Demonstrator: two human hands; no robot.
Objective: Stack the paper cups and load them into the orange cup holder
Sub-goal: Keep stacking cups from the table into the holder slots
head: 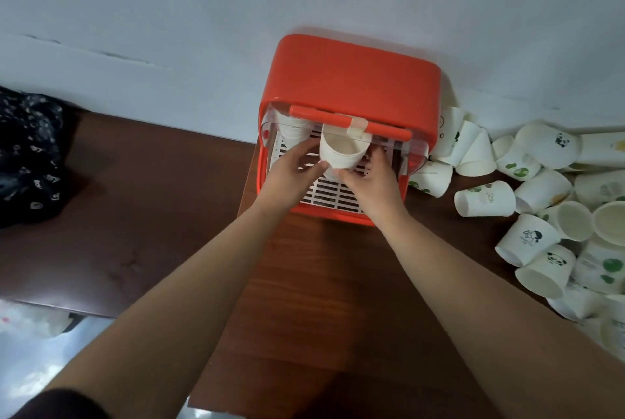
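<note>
1. Inside the open front of the orange cup holder [350, 87], above its white slatted tray [324, 194], you are holding a stack of paper cups [343, 152] with its mouth facing up toward you.
2. Progress: another stack [293, 130] is already sitting at the back left of the holder, so loading is under way. The stack in hand does not yet look set down; I cannot tell whether its base is touching the tray.
3. Left to do: many loose cups [541, 188] are lying in a heap on the dark wooden table [135, 202], just right of the holder. Judged from that heap, most of the stacking is ahead of you.
4. Your left hand [294, 170] is gripping the stack's left side, fingers along the wall, thumb low.
5. Your right hand [372, 180] is curling round the stack's lower right. The two hands are working close together, clamped on the same stack.
6. Both forearms are reaching forward, converging on the holder.
7. The orange handle [348, 123] of the raised clear lid is sitting just above the stack.
</note>
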